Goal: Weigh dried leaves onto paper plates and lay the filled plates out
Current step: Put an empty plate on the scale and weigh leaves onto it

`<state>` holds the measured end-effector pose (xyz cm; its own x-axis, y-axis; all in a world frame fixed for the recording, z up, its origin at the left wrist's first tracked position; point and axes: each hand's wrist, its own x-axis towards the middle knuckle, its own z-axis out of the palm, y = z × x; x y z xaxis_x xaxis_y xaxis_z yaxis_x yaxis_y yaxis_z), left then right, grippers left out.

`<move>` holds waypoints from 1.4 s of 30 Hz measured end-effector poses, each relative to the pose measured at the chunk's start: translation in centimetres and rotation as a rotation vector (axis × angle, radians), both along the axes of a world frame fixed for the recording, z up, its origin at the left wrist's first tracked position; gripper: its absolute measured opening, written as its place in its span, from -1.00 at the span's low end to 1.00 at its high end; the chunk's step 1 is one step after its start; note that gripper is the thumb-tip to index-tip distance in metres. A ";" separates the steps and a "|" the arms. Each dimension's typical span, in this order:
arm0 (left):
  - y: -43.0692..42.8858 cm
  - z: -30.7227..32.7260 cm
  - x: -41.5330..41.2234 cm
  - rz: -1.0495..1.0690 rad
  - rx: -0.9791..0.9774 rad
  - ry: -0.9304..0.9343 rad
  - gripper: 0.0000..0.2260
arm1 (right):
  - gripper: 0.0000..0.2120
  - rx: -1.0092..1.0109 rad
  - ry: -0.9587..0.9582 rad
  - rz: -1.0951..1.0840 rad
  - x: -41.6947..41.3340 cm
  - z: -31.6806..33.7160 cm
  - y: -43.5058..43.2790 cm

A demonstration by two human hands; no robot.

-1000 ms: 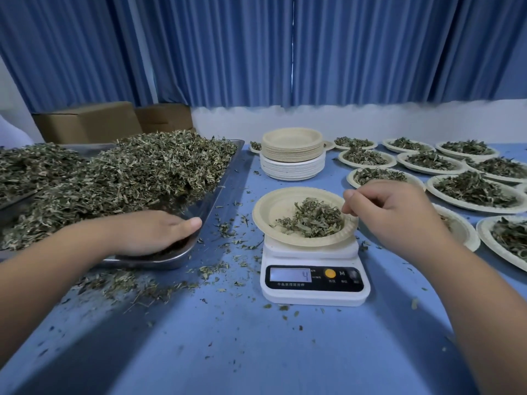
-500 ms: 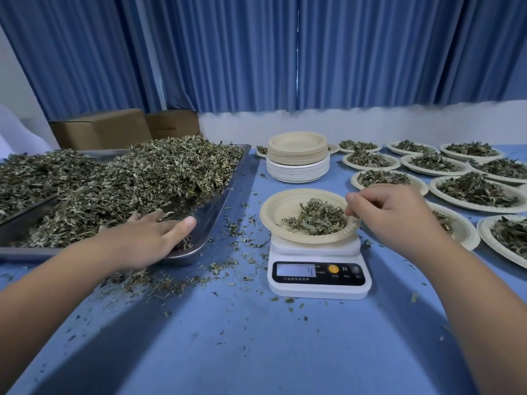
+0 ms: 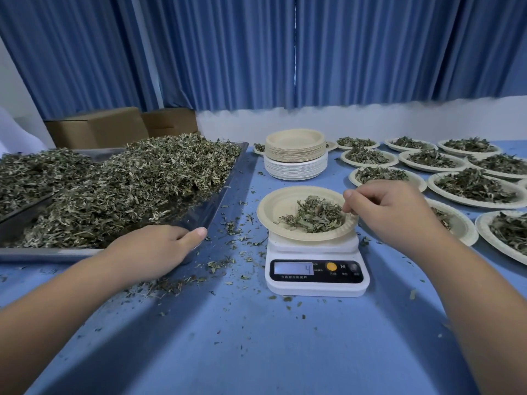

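Scale (image 3: pixel 316 269) sits mid-table (image 3: pixel 256 352), display reads 4. On it is a tan plate (image 3: pixel 272 215) w/ a small heap of leaves (image 3: pixel 313 216), mostly on its right half. R hand (image 3: pixel 396 215) is just right of the scale, at the plate's right rim. Its fingers are curled, thumb & index tip pinched together over the leaves; can't tell if any bit is between them. L hand (image 3: pixel 154 252) lies palm down left of the scale, fingers loose & nearly straight on the near corner of the tray (image 3: pixel 219 203), holding nothing. The tray, left of the scale, is heaped w/ a leaf pile (image 3: pixel 128 183). Behind the scale is a stack (image 3: pixel 295 161) of empty plates, tan on white. Right of & behind the scale are rows of filled plates (image 3: pixel 473 189). Crumbs (image 3: pixel 228 263) lie scattered left of & in front of the scale. 2 boxes (image 3: pixel 97 126) stand far behind-left of the scale.
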<state>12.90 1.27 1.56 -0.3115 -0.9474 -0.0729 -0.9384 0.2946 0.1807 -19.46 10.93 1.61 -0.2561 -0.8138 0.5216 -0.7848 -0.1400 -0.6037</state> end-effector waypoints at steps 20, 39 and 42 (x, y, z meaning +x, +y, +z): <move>-0.2 -0.8 0.3 -0.034 -0.123 -0.053 -0.28 | -0.70 0.014 -0.001 0.004 0.1 0.0 0.1; -3.4 0.5 -0.2 -0.041 -0.025 0.269 -0.61 | -0.68 0.043 -0.026 0.007 0.1 0.1 0.0; -4.5 2.0 -1.3 -0.027 -0.037 0.311 -0.62 | -0.68 0.032 -0.028 0.002 -0.1 0.1 -0.1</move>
<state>11.59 -3.23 3.59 -0.3390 -0.9386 0.0643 -0.8315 0.3309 0.4462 -19.57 10.85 1.74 -0.2681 -0.8306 0.4881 -0.7673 -0.1223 -0.6295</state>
